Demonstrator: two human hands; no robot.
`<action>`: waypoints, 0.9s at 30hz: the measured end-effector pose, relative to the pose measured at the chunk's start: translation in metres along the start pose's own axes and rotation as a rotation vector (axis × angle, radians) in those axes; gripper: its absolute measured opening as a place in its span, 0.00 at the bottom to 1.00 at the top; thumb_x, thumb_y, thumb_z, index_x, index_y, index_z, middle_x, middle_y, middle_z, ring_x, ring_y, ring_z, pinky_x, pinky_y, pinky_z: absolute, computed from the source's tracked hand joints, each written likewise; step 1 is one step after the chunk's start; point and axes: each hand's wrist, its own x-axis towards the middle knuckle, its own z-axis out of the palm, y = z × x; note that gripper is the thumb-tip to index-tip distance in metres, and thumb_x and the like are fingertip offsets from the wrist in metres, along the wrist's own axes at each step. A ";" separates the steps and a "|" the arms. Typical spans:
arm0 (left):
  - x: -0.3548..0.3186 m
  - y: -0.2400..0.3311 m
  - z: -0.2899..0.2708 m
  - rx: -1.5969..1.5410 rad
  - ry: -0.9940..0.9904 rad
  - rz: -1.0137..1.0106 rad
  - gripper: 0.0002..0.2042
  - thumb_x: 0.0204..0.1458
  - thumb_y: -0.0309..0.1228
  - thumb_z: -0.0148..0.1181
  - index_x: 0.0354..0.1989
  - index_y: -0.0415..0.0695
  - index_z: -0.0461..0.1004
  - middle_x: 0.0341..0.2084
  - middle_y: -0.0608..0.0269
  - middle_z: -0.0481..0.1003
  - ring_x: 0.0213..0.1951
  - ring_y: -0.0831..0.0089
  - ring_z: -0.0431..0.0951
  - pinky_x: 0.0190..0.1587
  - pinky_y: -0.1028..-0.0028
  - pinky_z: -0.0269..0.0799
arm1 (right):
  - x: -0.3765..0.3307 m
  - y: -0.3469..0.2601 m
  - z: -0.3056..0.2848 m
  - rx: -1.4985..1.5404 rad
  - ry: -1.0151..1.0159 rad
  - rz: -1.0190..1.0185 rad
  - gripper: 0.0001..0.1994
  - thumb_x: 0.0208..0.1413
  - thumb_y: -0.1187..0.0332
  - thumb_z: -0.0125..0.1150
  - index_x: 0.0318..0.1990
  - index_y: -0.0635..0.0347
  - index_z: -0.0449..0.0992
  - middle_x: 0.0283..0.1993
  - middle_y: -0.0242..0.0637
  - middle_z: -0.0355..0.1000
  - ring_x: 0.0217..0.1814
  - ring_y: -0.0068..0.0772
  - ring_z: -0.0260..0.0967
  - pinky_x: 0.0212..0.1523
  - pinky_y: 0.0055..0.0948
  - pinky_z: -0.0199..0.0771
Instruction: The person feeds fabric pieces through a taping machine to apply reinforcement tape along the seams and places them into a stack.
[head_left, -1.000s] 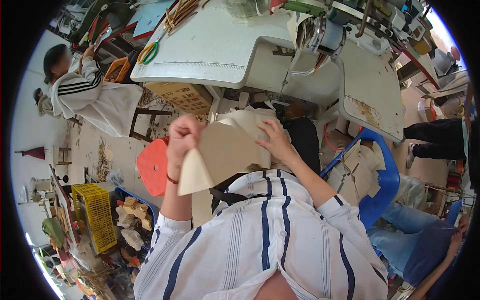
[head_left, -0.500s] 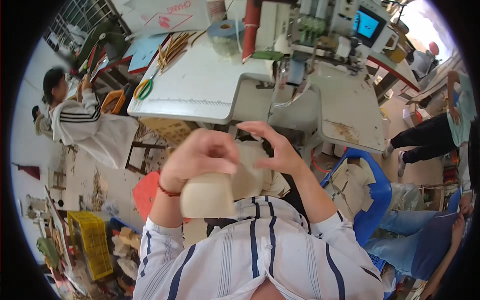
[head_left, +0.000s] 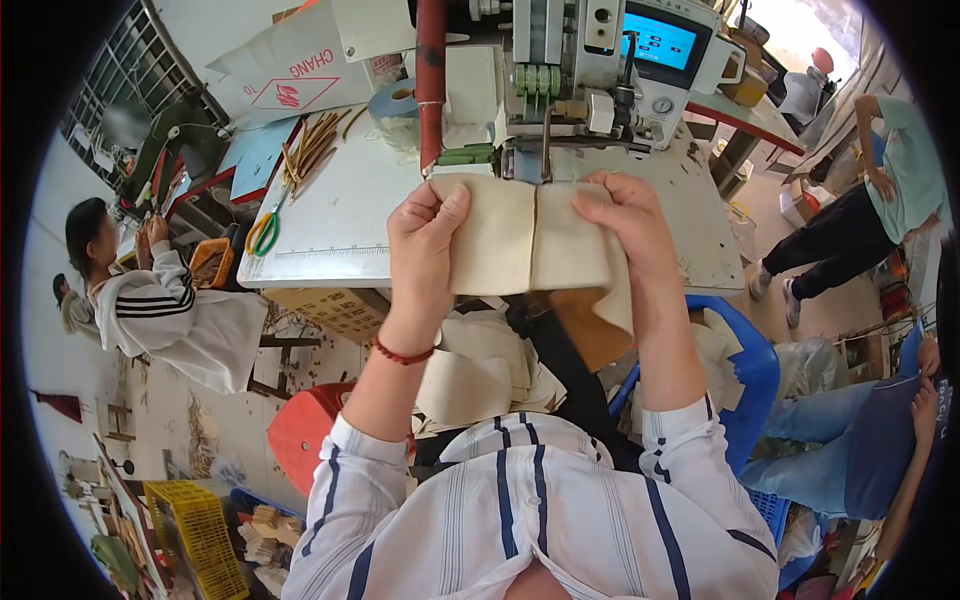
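Observation:
My left hand [head_left: 425,235] pinches the left side of a cream leather-like panel [head_left: 490,240], thumb on top. A second cream panel [head_left: 570,250] lies edge to edge with it, a dark line running between them. My right hand [head_left: 635,225] is closed on that right-hand panel. Below my right hand a flap hangs with its tan underside [head_left: 593,325] showing. Both panels are up at the front of a sewing machine [head_left: 560,100], close under its working head. Whether the panels are joined along the line I cannot tell. Loose cream pieces [head_left: 465,380] lie in my lap.
Scissors [head_left: 263,235] and a bundle of thin brown strips [head_left: 310,150] lie on the white table [head_left: 330,240]. A red post [head_left: 430,90] stands beside the machine. A blue chair [head_left: 745,370] holds more cream pieces at my right; a red stool [head_left: 310,430] stands left. Other people are nearby.
Both hands have moved from near my lap up and forward to the machine, each now gripping a cream panel. The single piece at my left wrist has left that spot.

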 end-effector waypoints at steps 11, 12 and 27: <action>0.024 -0.013 0.007 -0.030 0.175 0.180 0.09 0.53 0.28 0.52 0.35 0.33 0.70 0.22 0.66 0.72 0.21 0.84 0.69 0.23 0.84 0.66 | 0.049 0.020 -0.025 0.432 -0.132 0.173 0.09 0.49 0.72 0.55 0.36 0.67 0.72 0.30 0.37 0.73 0.26 0.23 0.72 0.27 0.20 0.72; 0.027 -0.014 0.008 -0.003 0.188 0.173 0.08 0.53 0.28 0.53 0.33 0.33 0.70 0.21 0.66 0.72 0.20 0.84 0.69 0.23 0.84 0.65 | 0.052 0.023 -0.029 0.447 -0.109 0.206 0.09 0.49 0.72 0.55 0.37 0.68 0.72 0.30 0.37 0.73 0.27 0.24 0.72 0.28 0.20 0.73; 0.105 -0.006 -0.002 0.248 0.016 0.082 0.09 0.48 0.26 0.53 0.31 0.29 0.72 0.19 0.63 0.71 0.19 0.81 0.68 0.20 0.80 0.62 | 0.076 -0.005 -0.084 0.003 0.207 -0.035 0.12 0.44 0.74 0.54 0.40 0.64 0.70 0.28 0.33 0.69 0.26 0.24 0.68 0.29 0.22 0.70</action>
